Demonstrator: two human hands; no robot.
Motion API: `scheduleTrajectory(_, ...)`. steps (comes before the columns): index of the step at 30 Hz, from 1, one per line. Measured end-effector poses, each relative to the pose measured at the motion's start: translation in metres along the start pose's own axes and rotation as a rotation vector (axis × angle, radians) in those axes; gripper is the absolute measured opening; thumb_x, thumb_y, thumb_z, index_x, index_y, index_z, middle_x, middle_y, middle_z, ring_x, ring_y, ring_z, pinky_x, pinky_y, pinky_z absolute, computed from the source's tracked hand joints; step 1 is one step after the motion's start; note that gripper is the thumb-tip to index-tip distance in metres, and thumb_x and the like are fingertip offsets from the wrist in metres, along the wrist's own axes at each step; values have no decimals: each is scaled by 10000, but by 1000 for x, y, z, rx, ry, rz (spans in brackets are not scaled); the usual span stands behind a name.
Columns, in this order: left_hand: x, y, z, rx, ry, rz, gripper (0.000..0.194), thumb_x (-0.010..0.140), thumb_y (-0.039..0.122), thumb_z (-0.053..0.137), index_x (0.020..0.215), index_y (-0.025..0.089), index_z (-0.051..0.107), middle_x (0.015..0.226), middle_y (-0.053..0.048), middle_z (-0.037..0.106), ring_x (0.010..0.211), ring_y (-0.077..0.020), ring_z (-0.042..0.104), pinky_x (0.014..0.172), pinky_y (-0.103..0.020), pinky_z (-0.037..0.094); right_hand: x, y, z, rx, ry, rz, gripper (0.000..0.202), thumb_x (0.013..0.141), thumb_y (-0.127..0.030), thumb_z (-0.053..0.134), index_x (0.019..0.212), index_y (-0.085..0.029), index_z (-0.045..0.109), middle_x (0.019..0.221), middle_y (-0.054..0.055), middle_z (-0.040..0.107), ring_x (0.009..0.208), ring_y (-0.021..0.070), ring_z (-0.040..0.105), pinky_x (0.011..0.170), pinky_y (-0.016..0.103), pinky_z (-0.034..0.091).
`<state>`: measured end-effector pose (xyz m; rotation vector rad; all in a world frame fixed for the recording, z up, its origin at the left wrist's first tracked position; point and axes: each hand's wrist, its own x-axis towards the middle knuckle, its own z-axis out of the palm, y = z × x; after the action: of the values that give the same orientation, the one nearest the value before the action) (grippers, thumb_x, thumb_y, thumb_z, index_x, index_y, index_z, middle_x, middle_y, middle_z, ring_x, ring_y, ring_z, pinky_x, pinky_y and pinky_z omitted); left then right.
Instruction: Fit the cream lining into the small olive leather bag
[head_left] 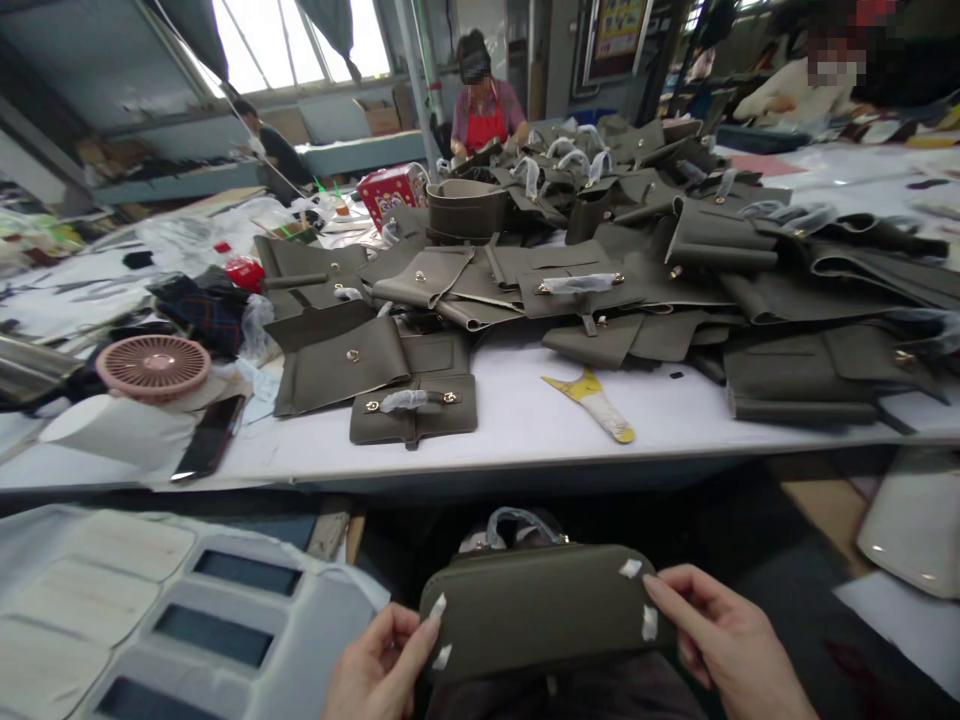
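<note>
White worktable (525,420), olive leather pieces (600,280), workshop

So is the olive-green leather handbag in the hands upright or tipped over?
Tipped: the olive-green leather handbag lies with its flat base facing the camera, handle pointing away, left hand and right hand gripping its ends.

Near edge: a handbag (536,610) — left hand (379,665) at its left end, right hand (720,645) at its right end.
Behind it: a table (525,420).
Table, front centre: a bag flap (412,408); a scraper (596,403) to its right.
Table, left: a fan (153,366), with a phone (210,436) before it.
Table, rear and right: a pile of bag parts (675,250).
Behind the table: a person (485,105).
</note>
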<state>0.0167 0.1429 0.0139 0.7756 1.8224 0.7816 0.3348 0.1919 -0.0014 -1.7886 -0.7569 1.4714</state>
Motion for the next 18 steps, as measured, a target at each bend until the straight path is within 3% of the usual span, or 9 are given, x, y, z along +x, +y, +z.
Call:
scheduleTrajectory(6,3,1,1,-62,46,79,504,686,652,716,637,163,607,601,0,552,629,-145,478,592,-235,366,4,9,-4,-12,-21,54,558,600,-701,765,755,-173,673,509,-53,419,452,72,304,408,206,213)
scheduleTrajectory(12,7,3,-4,-64,-32,24,480,699,635,712,654,170,599,622,1,559,641,-151,477,621,-248,372,10,16,-9,-15,-69,92,513,645,-680,755,745,-187,655,500,-59,401,433,79,317,391,211,239)
scheduleTrajectory(18,13,-2,-3,-80,-5,-7,499,663,646,731,623,176,567,593,18,518,622,-141,448,599,-246,341,14,20,-10,-8,-76,99,497,642,-660,768,694,-185,630,468,-65,393,411,72,311,376,204,235)
